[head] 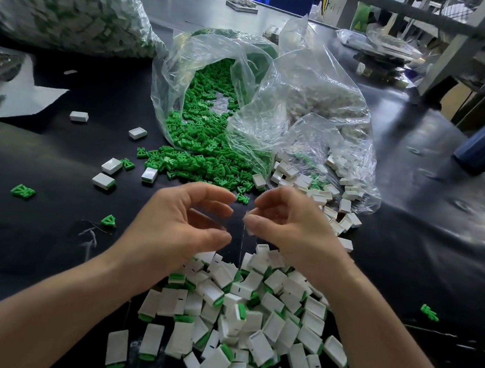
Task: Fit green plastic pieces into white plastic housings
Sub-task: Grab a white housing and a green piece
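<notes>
Both hands hovered close together, fingertips almost meeting. The left hand [186, 222] was loosely curled, thumb apart from the fingers, with nothing I could make out in it. The right hand [286, 221] curled tighter round a pale blur; whether it gripped a piece I could not tell. Directly beneath the fingers lay a heap of finished housings [246, 324], green showing at their ends. Just beyond the fingertips, green pieces [204, 159] and empty white housings [312, 184] spilled from their bags, so plenty seemed left.
</notes>
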Demonstrator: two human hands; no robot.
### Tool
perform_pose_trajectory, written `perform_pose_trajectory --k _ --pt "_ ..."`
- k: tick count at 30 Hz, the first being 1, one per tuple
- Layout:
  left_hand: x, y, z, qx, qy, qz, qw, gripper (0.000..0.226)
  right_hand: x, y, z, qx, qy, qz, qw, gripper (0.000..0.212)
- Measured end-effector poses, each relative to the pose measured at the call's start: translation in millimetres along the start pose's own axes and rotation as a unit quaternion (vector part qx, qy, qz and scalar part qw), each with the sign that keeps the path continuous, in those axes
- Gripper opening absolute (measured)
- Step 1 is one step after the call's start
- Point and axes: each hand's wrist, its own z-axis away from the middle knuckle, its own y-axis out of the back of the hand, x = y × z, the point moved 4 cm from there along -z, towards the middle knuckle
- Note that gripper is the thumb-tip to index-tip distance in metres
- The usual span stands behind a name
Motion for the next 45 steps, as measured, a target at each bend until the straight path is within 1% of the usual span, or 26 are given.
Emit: perform_pose_trajectory --k 2,4,10,11,13,15,16,17,18,19,20,22,24,25,26,30,32,38,43,45 --pt "1 -3 1 -0.017 -0.001 0.002 1.000 0.040 -4 -9 2 -0.014 0.011 -0.023 1.000 0.019" --pt "2 -4 1 -0.030 -0.005 0.003 1.000 0.035 -6 -14 3 -0.015 0.015 -0.045 0.999 0.020" --pt "2 -2 0 -0.028 -0.027 -0.028 0.999 0.018 -8 -16 3 0.000 0.024 -0.060 0.998 0.021" --pt "2 -3 0 -0.026 -0.026 -0.027 0.999 0.016 -8 -16 3 -0.003 0.025 -0.059 0.998 0.020" --pt "3 -2 0 -0.009 -0.025 -0.018 0.999 0.020 -8 -15 2 -0.009 0.024 -0.070 0.997 0.015" --pt "3 -1 -1 0.013 -0.021 0.005 1.000 0.016 -8 -12 1 0.003 0.028 -0.069 0.997 0.008" --pt "3 0 -2 0.022 -0.017 0.015 1.000 0.015 -7 -9 0 0.023 0.036 -0.029 0.999 0.009" --pt "3 1 -2 0.032 -0.010 0.026 0.999 0.019 -5 -6 -3 0.049 0.047 0.041 0.997 0.013" --pt "2 1 -2 0.039 -0.001 0.041 0.998 0.022 -4 -4 -6 0.070 0.057 0.125 0.988 0.019" --pt "1 1 -3 0.042 0.008 0.054 0.998 0.023 -3 -5 -9 0.071 0.065 0.200 0.975 0.028" --pt "1 1 -3 0.041 0.015 0.064 0.997 0.023 -1 -7 -12 0.050 0.068 0.252 0.964 0.037" --pt "2 0 -2 0.037 0.021 0.078 0.996 0.021 4 -17 -18 -0.025 0.067 0.317 0.946 0.048" --pt "2 1 -3 0.038 0.023 0.094 0.995 0.018 10 -25 -21 -0.083 0.056 0.368 0.924 0.050" --pt "1 2 -3 0.038 0.026 0.105 0.993 0.017 12 -25 -22 -0.095 0.053 0.382 0.918 0.049" --pt "1 2 -3 0.038 0.031 0.115 0.992 0.015 12 -24 -23 -0.089 0.053 0.386 0.917 0.047" --pt "0 1 -3 0.031 0.048 0.135 0.989 0.015 4 -9 -18 0.021 0.100 0.391 0.915 0.025" --pt "1 0 -2 0.021 0.054 0.144 0.988 0.015 1 -5 -14 0.050 0.111 0.377 0.918 0.019" --pt "-1 0 -2 0.019 0.059 0.146 0.987 0.015 3 -5 -13 0.034 0.069 0.338 0.938 0.024" --pt "0 1 -2 0.026 0.045 0.117 0.992 0.021 8 1 -11 0.034 0.070 0.335 0.939 0.014" --pt "-1 2 -3 0.027 0.046 0.128 0.990 0.024 9 7 -10 0.050 0.064 0.305 0.949 0.014"
